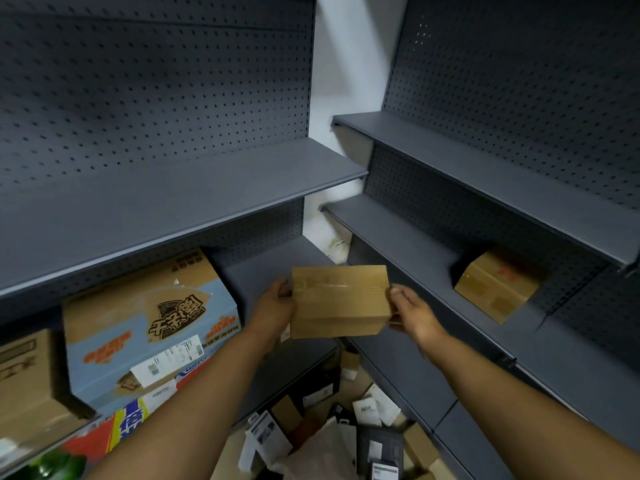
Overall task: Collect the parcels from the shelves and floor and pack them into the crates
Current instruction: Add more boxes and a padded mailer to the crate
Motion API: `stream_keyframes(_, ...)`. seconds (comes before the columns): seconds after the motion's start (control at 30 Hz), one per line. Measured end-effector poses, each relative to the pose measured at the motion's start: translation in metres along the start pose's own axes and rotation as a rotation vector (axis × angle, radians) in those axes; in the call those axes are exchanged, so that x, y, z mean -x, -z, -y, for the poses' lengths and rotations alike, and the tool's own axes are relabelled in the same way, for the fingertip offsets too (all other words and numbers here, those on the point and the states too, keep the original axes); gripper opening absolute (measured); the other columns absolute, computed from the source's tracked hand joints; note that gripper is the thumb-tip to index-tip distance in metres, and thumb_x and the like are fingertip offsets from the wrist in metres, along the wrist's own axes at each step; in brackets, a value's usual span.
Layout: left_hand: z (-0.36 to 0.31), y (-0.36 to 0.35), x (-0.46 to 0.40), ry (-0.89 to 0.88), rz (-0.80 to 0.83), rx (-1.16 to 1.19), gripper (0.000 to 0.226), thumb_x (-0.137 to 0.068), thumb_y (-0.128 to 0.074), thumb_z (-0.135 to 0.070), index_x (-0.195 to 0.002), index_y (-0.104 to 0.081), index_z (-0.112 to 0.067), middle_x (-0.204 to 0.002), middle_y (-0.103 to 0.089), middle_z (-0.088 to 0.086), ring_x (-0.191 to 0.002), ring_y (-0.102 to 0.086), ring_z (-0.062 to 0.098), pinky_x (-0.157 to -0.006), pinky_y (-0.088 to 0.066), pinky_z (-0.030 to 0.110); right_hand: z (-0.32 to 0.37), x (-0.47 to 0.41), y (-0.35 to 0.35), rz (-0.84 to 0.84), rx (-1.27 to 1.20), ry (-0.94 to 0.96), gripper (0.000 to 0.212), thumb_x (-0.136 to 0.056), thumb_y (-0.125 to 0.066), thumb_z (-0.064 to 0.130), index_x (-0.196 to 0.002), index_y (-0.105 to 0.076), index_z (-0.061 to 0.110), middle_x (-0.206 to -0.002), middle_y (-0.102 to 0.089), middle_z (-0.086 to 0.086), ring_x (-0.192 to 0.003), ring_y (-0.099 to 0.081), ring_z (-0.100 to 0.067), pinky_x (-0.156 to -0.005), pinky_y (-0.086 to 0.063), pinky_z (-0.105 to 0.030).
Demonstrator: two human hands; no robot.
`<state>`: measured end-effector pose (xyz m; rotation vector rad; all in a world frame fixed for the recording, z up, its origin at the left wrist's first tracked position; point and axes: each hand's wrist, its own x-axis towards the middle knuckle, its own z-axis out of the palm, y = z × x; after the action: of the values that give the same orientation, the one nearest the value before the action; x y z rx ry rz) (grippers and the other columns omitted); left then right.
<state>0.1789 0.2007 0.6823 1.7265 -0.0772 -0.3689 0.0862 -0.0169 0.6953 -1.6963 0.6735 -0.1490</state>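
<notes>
Two hands, left hand (275,303) and right hand (414,311), are gripping one taped brown parcel (339,301). One plain carton (498,285) is sitting at 3 o'clock; two cartons, printed blue box (149,330) and brown box (27,379), at 9 o'clock. Floor parcels (332,434) at 6 o'clock are piling uncountably.

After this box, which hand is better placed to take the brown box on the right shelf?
The right hand, probably. It holds the held box's right end, on the same side as the shelf box. The left hand would need to cross over.
</notes>
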Motion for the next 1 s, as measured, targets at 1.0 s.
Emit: stream_keyframes(1.0, -0.006, 0.0, 0.074, -0.041, -0.177, -0.063, 0.047, -0.089, -0.046, 0.003, -0.133, -0.049, -0.013, -0.121, -0.055, 0.016, -0.099, -0.06, 0.025, -0.071, -0.052, 0.022, 0.004, 0.045, 0.01, 0.143, -0.133, 0.006, 0.02, -0.086, -0.058, 0.008, -0.103, -0.053, 0.017, -0.103, -0.064, -0.007, -0.085, -0.063, -0.019, -0.076, -0.052, -0.039)
